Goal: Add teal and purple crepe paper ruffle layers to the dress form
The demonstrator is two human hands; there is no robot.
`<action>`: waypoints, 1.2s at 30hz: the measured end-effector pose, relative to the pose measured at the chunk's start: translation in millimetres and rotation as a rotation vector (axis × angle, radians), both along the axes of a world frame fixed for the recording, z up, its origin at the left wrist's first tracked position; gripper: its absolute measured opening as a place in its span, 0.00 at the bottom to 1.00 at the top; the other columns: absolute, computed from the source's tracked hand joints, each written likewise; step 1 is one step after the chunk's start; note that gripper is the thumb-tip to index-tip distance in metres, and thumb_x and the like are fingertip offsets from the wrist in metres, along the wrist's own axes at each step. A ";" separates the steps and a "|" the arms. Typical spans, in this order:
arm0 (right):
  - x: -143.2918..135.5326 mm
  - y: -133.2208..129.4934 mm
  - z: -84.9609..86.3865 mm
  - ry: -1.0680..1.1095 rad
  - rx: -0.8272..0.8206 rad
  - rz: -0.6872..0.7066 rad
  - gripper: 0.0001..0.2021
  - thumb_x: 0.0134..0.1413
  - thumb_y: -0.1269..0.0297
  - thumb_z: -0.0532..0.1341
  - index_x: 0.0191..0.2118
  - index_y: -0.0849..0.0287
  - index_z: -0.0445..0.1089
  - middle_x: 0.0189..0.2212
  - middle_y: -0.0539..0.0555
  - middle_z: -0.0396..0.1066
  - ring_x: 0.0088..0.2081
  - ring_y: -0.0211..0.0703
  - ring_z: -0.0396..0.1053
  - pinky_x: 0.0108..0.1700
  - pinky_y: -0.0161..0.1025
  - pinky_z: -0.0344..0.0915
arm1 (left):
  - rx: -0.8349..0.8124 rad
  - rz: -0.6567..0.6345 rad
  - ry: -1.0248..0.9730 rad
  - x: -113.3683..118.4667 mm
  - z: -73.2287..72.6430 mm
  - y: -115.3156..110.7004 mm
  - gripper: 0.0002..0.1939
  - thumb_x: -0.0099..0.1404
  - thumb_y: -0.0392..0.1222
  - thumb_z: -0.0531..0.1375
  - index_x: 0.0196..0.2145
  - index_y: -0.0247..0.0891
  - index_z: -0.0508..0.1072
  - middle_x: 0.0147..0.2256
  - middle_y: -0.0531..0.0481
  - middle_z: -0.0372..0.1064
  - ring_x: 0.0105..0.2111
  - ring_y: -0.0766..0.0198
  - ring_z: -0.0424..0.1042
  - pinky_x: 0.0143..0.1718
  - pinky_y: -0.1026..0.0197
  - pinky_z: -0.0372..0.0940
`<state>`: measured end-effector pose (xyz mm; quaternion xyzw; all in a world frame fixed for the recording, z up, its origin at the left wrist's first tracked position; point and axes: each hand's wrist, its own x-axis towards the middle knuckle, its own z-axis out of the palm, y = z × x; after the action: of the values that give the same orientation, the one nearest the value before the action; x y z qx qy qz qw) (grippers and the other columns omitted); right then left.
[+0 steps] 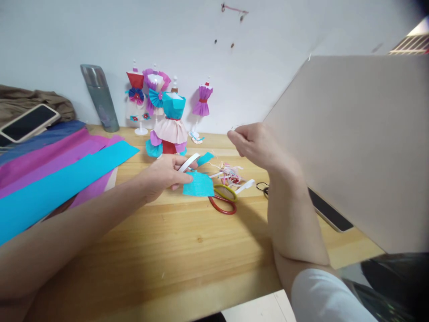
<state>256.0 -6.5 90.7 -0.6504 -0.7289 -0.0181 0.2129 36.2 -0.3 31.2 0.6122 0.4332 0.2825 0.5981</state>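
My left hand [167,172] holds a piece of turquoise crepe paper [198,184] between thumb and fingers, with a roll of white tape [189,162] hooked at its fingers. My right hand [250,142] is raised at the right with its fingers pinched together; a small whitish bit shows at the fingertips, too small to make out. Scissors with red and yellow handles [224,210] lie under the paper's right edge. A heap of paper and thread scraps [231,173] sits behind them. A strip of turquoise paper [205,158] shows just behind my left hand.
Small dress forms in paper dresses [172,129] stand along the wall beside a grey bottle [100,98]. Long coloured paper sheets [83,172] and a phone [30,123] are at the left. A large pale board [355,147] rises at the right, above another phone [330,210].
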 end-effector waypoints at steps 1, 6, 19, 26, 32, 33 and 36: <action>6.1 3.3 -0.7 -0.005 -0.026 0.005 0.19 0.60 0.61 0.57 0.18 0.57 0.60 0.15 0.49 0.55 0.23 0.38 0.52 0.29 0.40 0.47 | 0.003 0.001 0.010 0.1 -0.3 0.3 0.18 0.51 0.27 0.61 0.42 0.30 0.74 0.20 0.59 0.61 0.16 0.75 0.54 0.19 0.69 0.47; 1.3 4.8 -9.0 0.138 -0.316 0.426 0.11 0.54 0.58 0.61 0.26 0.59 0.72 0.19 0.48 0.62 0.23 0.35 0.55 0.27 0.36 0.49 | 0.014 0.008 0.050 2.3 1.7 -1.9 0.17 0.50 0.29 0.61 0.40 0.31 0.74 0.20 0.59 0.61 0.17 0.74 0.55 0.19 0.69 0.49; -41.2 4.0 -32.4 0.280 -0.383 0.550 0.08 0.51 0.66 0.58 0.25 0.61 0.69 0.20 0.46 0.61 0.24 0.33 0.55 0.27 0.34 0.51 | 0.089 -0.069 0.051 0.1 -1.7 -0.1 0.07 0.47 0.32 0.62 0.23 0.36 0.65 0.17 0.59 0.55 0.17 0.74 0.55 0.19 0.69 0.49; -39.6 0.2 -27.0 0.153 -0.334 0.565 0.08 0.54 0.68 0.57 0.25 0.60 0.65 0.20 0.46 0.61 0.24 0.34 0.55 0.28 0.34 0.50 | 0.103 -0.085 0.060 0.0 0.7 0.1 0.05 0.48 0.33 0.61 0.25 0.35 0.69 0.17 0.59 0.56 0.17 0.74 0.55 0.19 0.68 0.50; -39.8 -1.6 -22.6 0.182 -0.263 0.507 0.10 0.56 0.70 0.55 0.24 0.59 0.60 0.20 0.45 0.56 0.24 0.34 0.52 0.29 0.35 0.49 | 0.088 -0.081 0.042 0.1 -0.5 0.1 0.07 0.47 0.32 0.61 0.28 0.35 0.70 0.18 0.60 0.54 0.17 0.74 0.53 0.19 0.68 0.48; -39.3 -1.9 -20.6 0.184 -0.252 0.495 0.10 0.57 0.69 0.54 0.24 0.58 0.59 0.20 0.45 0.56 0.24 0.34 0.52 0.29 0.35 0.49 | 0.080 -0.075 0.049 0.3 -0.6 -0.2 0.08 0.47 0.31 0.61 0.29 0.34 0.71 0.18 0.60 0.54 0.17 0.74 0.53 0.19 0.68 0.47; -31.8 -0.1 -14.5 0.134 -0.189 0.372 0.14 0.61 0.67 0.52 0.23 0.57 0.54 0.21 0.47 0.55 0.25 0.36 0.52 0.30 0.37 0.49 | 0.048 -0.056 0.056 0.4 -0.9 -0.6 0.16 0.48 0.31 0.62 0.38 0.31 0.74 0.20 0.59 0.57 0.18 0.73 0.54 0.19 0.68 0.47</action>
<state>224.2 -6.5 76.2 -0.5214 -0.8191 0.1330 0.1988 36.6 -0.9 30.3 0.6459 0.4255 0.2589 0.5786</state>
